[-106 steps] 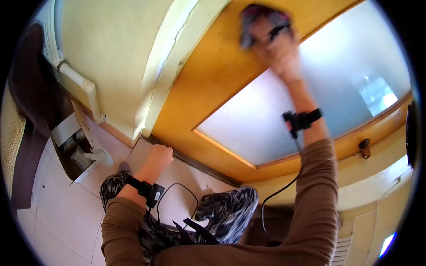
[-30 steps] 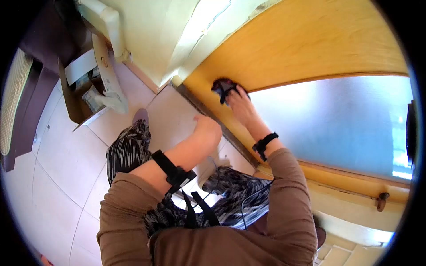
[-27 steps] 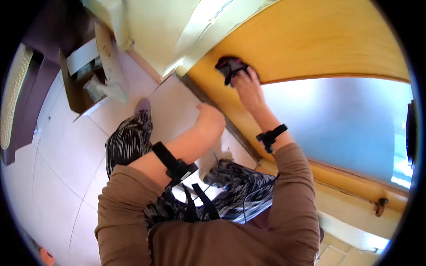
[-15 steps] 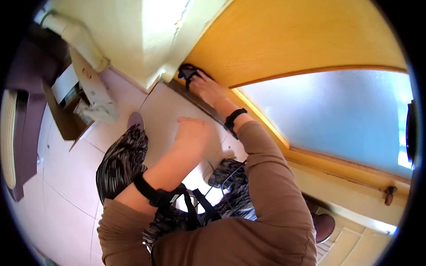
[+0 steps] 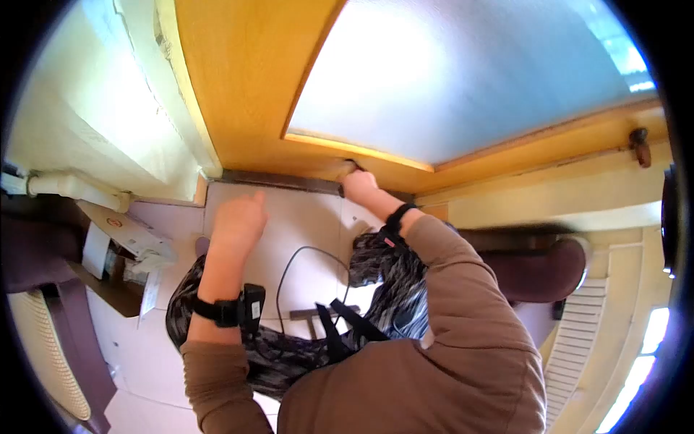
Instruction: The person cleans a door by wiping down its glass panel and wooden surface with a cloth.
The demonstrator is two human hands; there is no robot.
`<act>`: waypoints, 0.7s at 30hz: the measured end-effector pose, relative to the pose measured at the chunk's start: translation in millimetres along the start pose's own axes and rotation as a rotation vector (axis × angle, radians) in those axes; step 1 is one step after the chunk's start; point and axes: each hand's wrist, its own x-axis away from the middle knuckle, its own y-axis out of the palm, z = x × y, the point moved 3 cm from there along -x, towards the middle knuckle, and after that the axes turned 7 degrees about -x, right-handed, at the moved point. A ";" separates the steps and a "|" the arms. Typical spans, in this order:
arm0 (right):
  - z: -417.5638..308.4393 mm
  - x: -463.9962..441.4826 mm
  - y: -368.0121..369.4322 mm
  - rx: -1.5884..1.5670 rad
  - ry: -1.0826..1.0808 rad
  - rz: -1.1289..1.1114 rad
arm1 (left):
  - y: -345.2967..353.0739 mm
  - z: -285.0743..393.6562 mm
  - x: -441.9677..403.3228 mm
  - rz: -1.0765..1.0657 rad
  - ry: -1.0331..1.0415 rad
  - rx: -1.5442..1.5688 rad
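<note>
My right hand (image 5: pixel 360 186) is closed on a dark cloth (image 5: pixel 352 166), pressing it against the lower part of a yellow-orange wooden door (image 5: pixel 238 94). Only a small, blurred bit of the cloth shows past my fingers. My left hand (image 5: pixel 241 220) hangs in the air above the tiled floor, its fingers curled in and the thumb sticking up, with nothing visible in it. A frosted glass panel (image 5: pixel 405 79) fills the door above my right hand. Below the door runs a dark sill (image 5: pixel 282 181).
An open cardboard box (image 5: pixel 119 278) stands on the floor to the left, under a white pipe (image 5: pixel 76 189). Dark purple furniture (image 5: pixel 79 333) is beside it. A brown padded seat (image 5: pixel 546 269) lies to the right. A thin black cable (image 5: pixel 289 264) loops near my legs.
My right hand has moved right along the bottom of the door with the cloth. My left hand has shifted left. The view has turned, bringing more of the right side into sight.
</note>
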 end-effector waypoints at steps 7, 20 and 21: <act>-19.9 25.0 16.7 -2.435 0.124 0.187 | -13.1 7.6 7.9 -0.041 0.001 -0.044; -74.9 -93.1 -34.4 -3.499 0.271 0.235 | -24.5 -1.0 -14.1 -0.048 -0.036 -0.131; -65.0 -85.3 -26.8 -3.499 0.217 0.266 | -27.0 3.9 -17.6 -0.043 -0.015 -0.126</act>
